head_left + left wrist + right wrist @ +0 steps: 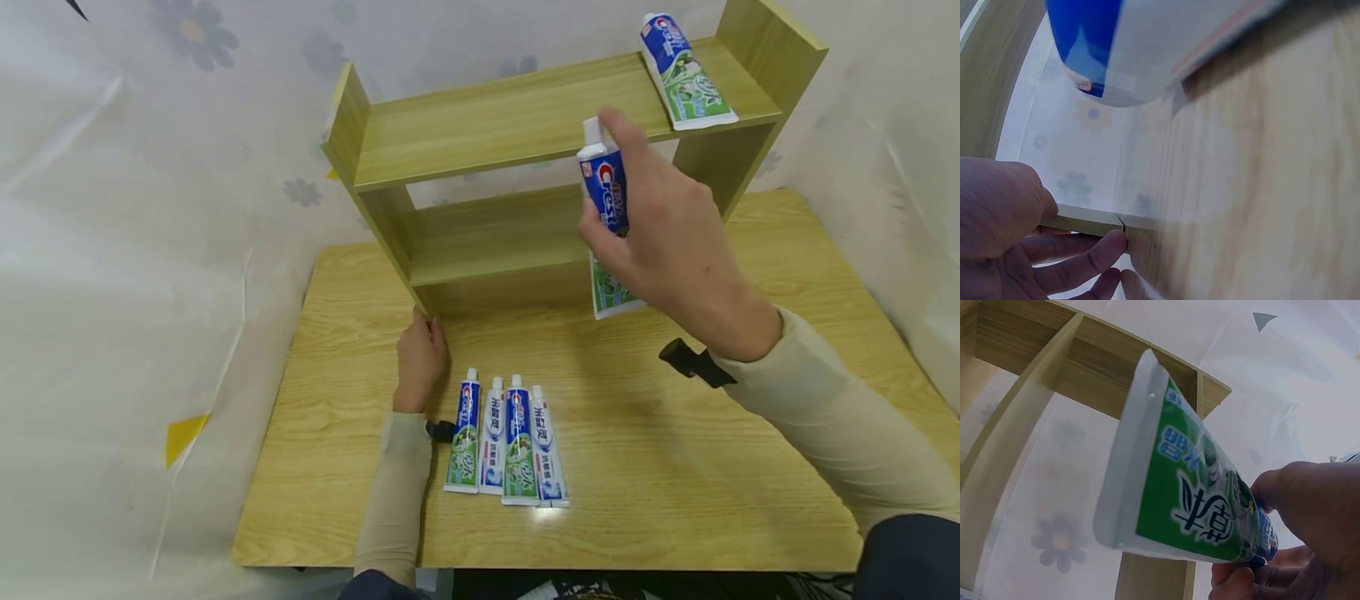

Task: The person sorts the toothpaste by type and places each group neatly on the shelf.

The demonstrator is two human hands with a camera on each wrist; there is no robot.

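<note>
Grasping a toothpaste tube (604, 185) before the shelf (381, 229) with right grip (675, 229) — could clip the upper board (480, 117) if carried low (apparently pinching that shelf with left grip (422, 358)).

My right arm (832, 425) is reaching forward and up from my right side, its right hand (667, 229) gripping between thumb and fingers. My left arm (393, 492) is extending forward, lower, its left hand (420, 362) pinching with bent fingers.
</note>
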